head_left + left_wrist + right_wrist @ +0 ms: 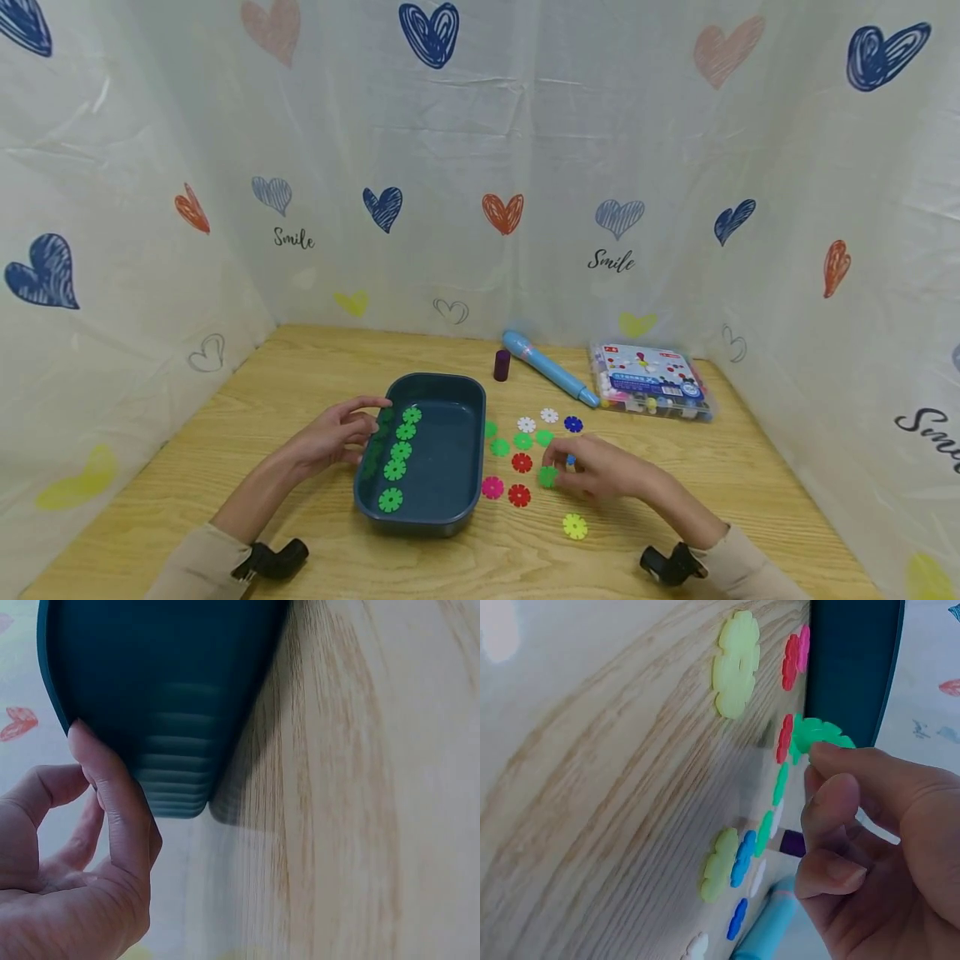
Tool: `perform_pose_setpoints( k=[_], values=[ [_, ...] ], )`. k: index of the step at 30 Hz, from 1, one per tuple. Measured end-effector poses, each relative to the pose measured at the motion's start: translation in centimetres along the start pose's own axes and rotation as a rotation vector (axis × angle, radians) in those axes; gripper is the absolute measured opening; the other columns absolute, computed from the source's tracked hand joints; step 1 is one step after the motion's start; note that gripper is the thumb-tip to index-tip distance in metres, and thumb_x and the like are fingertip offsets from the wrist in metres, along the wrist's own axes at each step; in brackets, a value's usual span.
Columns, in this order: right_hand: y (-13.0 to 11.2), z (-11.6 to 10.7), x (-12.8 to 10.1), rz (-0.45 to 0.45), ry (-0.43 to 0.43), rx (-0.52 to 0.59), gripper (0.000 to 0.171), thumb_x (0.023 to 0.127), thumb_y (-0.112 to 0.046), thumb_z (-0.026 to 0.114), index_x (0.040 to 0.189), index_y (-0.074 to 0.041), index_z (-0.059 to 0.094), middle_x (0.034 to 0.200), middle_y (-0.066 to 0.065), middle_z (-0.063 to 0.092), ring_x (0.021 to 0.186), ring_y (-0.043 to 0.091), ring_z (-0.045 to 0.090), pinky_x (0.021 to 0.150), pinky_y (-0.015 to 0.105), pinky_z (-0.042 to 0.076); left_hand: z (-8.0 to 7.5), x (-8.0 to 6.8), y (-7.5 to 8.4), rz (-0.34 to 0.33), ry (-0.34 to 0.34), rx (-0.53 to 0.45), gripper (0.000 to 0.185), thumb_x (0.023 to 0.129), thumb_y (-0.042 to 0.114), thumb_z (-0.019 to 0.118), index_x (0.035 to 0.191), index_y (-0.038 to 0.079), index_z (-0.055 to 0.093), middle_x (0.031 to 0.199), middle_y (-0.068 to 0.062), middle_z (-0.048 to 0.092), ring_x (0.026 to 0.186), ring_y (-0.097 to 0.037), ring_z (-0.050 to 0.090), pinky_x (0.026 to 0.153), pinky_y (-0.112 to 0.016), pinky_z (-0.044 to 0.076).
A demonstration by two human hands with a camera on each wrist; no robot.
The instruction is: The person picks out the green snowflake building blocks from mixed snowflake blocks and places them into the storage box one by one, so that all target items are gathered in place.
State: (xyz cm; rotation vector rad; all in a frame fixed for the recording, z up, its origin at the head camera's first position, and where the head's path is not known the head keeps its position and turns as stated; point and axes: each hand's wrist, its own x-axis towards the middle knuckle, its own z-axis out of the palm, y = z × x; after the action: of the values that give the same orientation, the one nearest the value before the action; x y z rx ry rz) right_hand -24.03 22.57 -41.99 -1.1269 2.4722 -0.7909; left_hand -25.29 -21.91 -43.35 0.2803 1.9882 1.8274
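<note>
My right hand [592, 467] pinches a green notched disc [817, 735] between thumb and finger, raised above the table right of the dark blue bin [442, 521]. Beside the bin's left wall is my left hand [333, 437], its fingertips touching the rim. In the left wrist view that hand [97, 847] lies against the bin's outer side. A row of several green discs [394, 469] lies along the inside left of the bin. Loose discs lie between bin and right hand, among them a red disc [519, 496], a pink disc [492, 487] and a yellow disc [575, 527].
Behind the discs lie a light blue pen-shaped tube [551, 368] and a clear box of colourful parts [652, 382]. A small dark purple cylinder [502, 365] stands behind the bin. Heart-printed curtains [450, 167] enclose the wooden table [315, 367] at the back and sides.
</note>
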Motion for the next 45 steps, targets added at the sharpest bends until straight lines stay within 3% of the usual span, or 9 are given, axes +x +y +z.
perform_pose_setpoints(
  k=[2,8,15,23,33,39,45],
  values=[
    [0.1,-0.1,0.1,-0.031,0.043,-0.033,0.011,0.098,-0.015,0.060,0.106,-0.010,0.063,0.091,0.000,0.064,0.061,-0.001,0.051,0.062,0.019,0.049,0.0,0.0,0.0,-0.001,0.000,-0.004,0.050,0.100,0.014,0.053,0.146,0.010,0.036,0.094,-0.002,0.059,0.077,-0.012,0.059,0.062,-0.026,0.054],
    [-0.1,-0.6,0.3,-0.034,0.074,0.003,0.009,0.098,-0.017,0.060,0.101,-0.010,0.064,0.078,0.009,0.067,0.054,0.007,0.060,0.052,0.020,0.049,0.1,-0.1,0.0,-0.005,-0.003,-0.009,0.050,0.100,0.015,0.053,0.146,0.010,0.035,0.097,-0.004,0.060,0.081,-0.014,0.060,0.063,-0.026,0.055],
    [-1.0,-2.1,0.9,-0.035,0.078,0.023,0.016,0.098,-0.014,0.059,0.110,-0.005,0.064,0.095,0.016,0.072,0.054,0.011,0.064,0.058,0.024,0.054,-0.1,0.1,0.0,-0.001,-0.015,-0.014,0.047,0.101,0.015,0.052,0.145,0.011,0.037,0.099,-0.006,0.060,0.083,-0.015,0.061,0.063,-0.027,0.056],
    [-2.0,-3.6,2.4,-0.095,0.109,0.005,0.021,0.099,-0.008,0.056,0.119,-0.005,0.059,0.098,0.016,0.070,0.051,0.023,0.064,0.054,0.028,0.054,-0.1,0.1,0.0,0.004,-0.025,-0.019,0.047,0.100,0.013,0.052,0.145,0.011,0.036,0.096,-0.004,0.057,0.081,-0.014,0.059,0.062,-0.026,0.055],
    [-3.9,-5.6,5.5,-0.100,0.117,-0.137,0.023,0.097,-0.006,0.057,0.119,-0.012,0.064,0.094,0.010,0.073,0.048,0.010,0.060,0.051,0.021,0.049,-0.2,0.1,0.0,0.003,-0.018,-0.019,0.047,0.100,0.015,0.053,0.144,0.011,0.037,0.099,-0.005,0.056,0.085,-0.016,0.062,0.064,-0.027,0.057],
    [-5.1,-6.1,7.3,-0.072,0.072,-0.159,0.028,0.100,-0.006,0.052,0.124,-0.013,0.065,0.107,0.011,0.071,0.051,0.013,0.064,0.054,0.021,0.049,-0.1,0.0,0.0,-0.002,-0.014,-0.016,0.046,0.101,0.015,0.052,0.144,0.011,0.038,0.099,-0.005,0.058,0.083,-0.015,0.062,0.063,-0.026,0.056],
    [-6.1,-6.1,9.7,-0.071,0.041,-0.194,0.028,0.100,-0.006,0.053,0.124,-0.011,0.066,0.107,0.010,0.072,0.047,0.001,0.061,0.056,0.021,0.052,-0.1,0.0,0.1,-0.004,-0.013,-0.022,0.043,0.102,0.012,0.048,0.144,0.011,0.037,0.100,-0.005,0.057,0.085,-0.015,0.062,0.063,-0.026,0.057]
  ],
)
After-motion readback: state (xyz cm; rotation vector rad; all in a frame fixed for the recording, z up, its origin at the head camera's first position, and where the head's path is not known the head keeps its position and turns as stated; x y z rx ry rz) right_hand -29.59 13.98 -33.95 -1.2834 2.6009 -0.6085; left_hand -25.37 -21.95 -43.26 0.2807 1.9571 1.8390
